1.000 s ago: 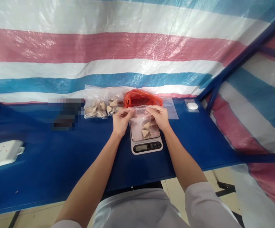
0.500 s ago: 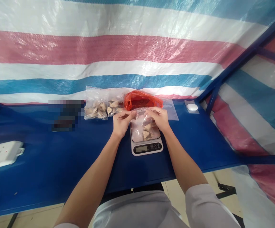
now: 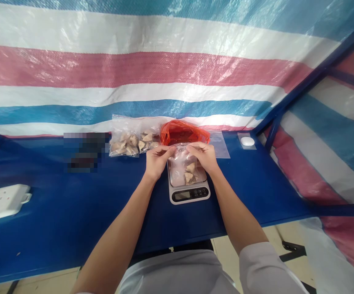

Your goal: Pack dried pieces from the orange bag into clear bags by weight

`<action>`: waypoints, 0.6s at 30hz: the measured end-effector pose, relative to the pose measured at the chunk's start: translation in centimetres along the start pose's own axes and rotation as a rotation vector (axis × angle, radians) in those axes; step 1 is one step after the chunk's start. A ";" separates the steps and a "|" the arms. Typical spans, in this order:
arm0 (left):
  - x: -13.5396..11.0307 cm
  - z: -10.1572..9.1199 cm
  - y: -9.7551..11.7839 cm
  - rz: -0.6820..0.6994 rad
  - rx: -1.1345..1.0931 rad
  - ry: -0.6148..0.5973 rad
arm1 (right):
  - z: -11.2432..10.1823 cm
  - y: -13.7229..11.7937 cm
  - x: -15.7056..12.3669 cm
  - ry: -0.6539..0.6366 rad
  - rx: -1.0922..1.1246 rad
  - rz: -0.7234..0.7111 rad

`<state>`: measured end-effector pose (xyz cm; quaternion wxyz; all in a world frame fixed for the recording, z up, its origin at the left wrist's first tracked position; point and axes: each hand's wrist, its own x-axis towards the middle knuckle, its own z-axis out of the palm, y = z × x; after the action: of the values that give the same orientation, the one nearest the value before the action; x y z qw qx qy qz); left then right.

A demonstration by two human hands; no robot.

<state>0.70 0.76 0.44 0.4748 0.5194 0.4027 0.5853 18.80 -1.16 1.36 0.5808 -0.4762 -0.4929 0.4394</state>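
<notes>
A clear plastic bag [image 3: 178, 165] with a few pale brown dried pieces [image 3: 190, 173] in its lower right lies over the platform of a white digital kitchen scale [image 3: 190, 195]. My left hand [image 3: 158, 163] pinches the bag's top edge on the left between thumb and fingers. On the right, my right hand [image 3: 205, 157] pinches the same edge. The scale's dark display shows no figures that I can read. Just behind my hands stands an open red plastic bag [image 3: 184, 130]; its contents are hidden.
Left of the red bag are two filled clear bags [image 3: 124, 143] of similar pieces. A flat clear bag [image 3: 222, 147] lies to its right, and a white oval object [image 3: 247, 141] sits farther right. A power strip [image 3: 4, 202] lies at the left of the blue table [image 3: 103, 212].
The view has tilted slightly, so everything sits a little lower. Both hands still pinch the bag's top edge, in nearly the same place over the scale.
</notes>
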 end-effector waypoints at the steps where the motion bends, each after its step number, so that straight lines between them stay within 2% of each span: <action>1: 0.0 0.0 0.0 -0.007 0.010 0.000 | 0.0 0.0 0.0 -0.001 0.002 0.008; 7: -0.1 0.2 0.3 -0.046 0.033 -0.005 | 0.2 -0.4 -0.2 0.004 0.057 0.060; 18: 0.0 0.2 0.1 -0.030 -0.002 -0.034 | -0.1 -0.9 -0.4 -0.080 0.002 0.014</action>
<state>0.84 0.76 0.52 0.4907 0.5230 0.4016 0.5695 18.84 -1.69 2.17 0.5581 -0.4611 -0.5119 0.4624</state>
